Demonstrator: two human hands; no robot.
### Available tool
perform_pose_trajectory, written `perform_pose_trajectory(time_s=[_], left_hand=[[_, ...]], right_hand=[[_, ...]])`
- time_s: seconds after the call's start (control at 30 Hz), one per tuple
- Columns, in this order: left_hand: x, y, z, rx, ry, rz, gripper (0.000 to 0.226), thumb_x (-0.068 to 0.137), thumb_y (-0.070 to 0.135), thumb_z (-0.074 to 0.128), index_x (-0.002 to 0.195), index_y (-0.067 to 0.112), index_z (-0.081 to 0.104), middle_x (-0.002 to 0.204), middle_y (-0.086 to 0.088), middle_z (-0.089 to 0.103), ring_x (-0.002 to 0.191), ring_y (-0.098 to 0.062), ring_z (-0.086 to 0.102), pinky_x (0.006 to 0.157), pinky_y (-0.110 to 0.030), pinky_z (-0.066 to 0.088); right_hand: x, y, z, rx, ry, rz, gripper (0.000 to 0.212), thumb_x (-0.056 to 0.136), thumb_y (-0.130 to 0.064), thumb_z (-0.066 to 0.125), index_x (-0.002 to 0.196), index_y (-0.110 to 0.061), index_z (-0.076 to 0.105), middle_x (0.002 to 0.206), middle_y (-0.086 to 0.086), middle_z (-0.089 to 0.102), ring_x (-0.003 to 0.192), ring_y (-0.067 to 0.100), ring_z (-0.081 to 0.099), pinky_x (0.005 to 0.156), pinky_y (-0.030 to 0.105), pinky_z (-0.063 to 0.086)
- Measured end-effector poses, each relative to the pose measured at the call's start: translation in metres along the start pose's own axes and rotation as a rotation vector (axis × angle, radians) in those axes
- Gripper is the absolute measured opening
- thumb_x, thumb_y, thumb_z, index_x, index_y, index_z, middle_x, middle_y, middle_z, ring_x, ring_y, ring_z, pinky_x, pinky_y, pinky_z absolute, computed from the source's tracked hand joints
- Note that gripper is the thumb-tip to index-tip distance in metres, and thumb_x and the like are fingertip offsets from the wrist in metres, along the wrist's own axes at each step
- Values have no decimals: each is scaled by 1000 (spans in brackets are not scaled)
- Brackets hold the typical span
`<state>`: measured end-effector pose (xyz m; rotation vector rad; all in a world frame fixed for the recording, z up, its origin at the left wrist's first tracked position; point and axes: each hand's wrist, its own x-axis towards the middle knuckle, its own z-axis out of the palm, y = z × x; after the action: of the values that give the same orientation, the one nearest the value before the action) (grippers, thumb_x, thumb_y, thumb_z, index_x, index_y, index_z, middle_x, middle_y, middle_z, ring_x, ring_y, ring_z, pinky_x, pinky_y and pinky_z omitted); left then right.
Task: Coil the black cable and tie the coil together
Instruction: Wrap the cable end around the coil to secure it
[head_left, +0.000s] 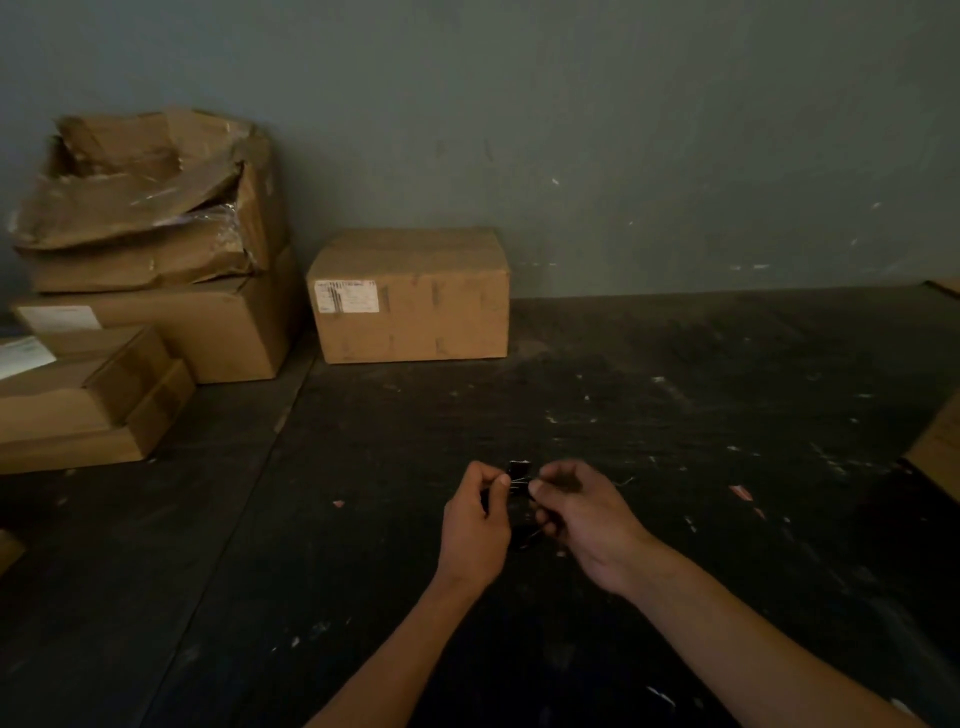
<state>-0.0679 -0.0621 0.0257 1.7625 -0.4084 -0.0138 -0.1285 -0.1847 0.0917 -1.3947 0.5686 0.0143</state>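
The black cable (519, 512) is bunched into a small coil held between both hands above the dark table (675, 415). My left hand (475, 525) grips the coil's left side with thumb and fingers closed. My right hand (582, 512) pinches the right side near the top, where a thin pale tie (517, 484) crosses the bundle. Most of the coil is hidden by the fingers and hard to make out in the dim light.
A closed cardboard box (410, 296) stands at the back against the grey wall. Several stacked boxes, the top one torn open (150, 197), fill the left side. Another box edge (935, 452) shows at the right. Small scraps litter the table.
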Motion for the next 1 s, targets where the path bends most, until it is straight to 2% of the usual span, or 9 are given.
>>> perform_pose_trajectory(time_s=[0.1,0.27,0.33,0.4,0.5,0.63,0.8,0.9,1.0], left_hand=[[-4,6,2,10,-41,45,11,100,15,49,97,22,57,89,4,67,81,-5,67,70,-21,57],[-6,13,0,63,-59,160,12,100,13,49,97,20,57,86,2,68,76,-14,67,67,-35,59],[-6,14,-2,84,-57,188,12,100,13,48,97,20,57,85,3,67,75,-13,66,65,-34,58],[-5,15,-3,102,-62,193,12,100,13,48,97,20,57,87,3,67,76,-12,66,66,-33,58],[-6,16,-3,134,-78,232,10,101,12,47,98,17,56,87,3,65,76,-13,64,65,-31,56],[-7,17,-5,118,-123,263,11,101,11,47,98,15,57,84,6,61,72,-5,60,61,-16,48],[-5,18,-11,114,-166,253,12,101,16,47,95,20,56,78,6,59,67,-6,55,56,-19,45],[-1,20,-14,143,-219,241,11,101,19,47,95,24,54,80,13,60,67,-4,56,55,-19,44],[4,23,-13,119,-244,218,9,101,20,48,98,21,56,81,15,61,68,-5,58,58,-21,47]], right_hand=[[0,-4,1,126,14,-46,16,93,-7,57,104,-15,66,96,8,65,78,17,59,69,30,51],[0,-1,0,353,-47,-28,19,85,1,64,100,-7,73,93,12,76,79,19,67,68,29,55],[-1,2,0,348,-83,-66,23,83,3,65,101,-9,74,92,10,77,77,17,69,70,30,56],[-1,5,1,197,-50,-153,24,85,0,66,102,-15,73,97,7,76,80,14,71,73,29,55],[1,6,2,-160,72,-351,19,89,-9,66,98,-25,71,100,-1,71,90,10,68,77,25,53],[5,3,-3,-440,141,-575,17,89,-12,67,91,-28,65,101,-6,61,93,3,60,81,18,48],[9,-3,-13,-439,-32,-473,31,91,-14,64,120,-25,60,112,-8,60,106,5,57,94,30,49],[9,-3,-13,-461,-7,-481,10,92,-16,63,99,-22,67,102,-2,64,98,10,61,90,34,52],[11,2,-9,-469,74,-534,10,93,-13,60,89,-22,62,92,-3,65,88,3,61,80,26,50]])
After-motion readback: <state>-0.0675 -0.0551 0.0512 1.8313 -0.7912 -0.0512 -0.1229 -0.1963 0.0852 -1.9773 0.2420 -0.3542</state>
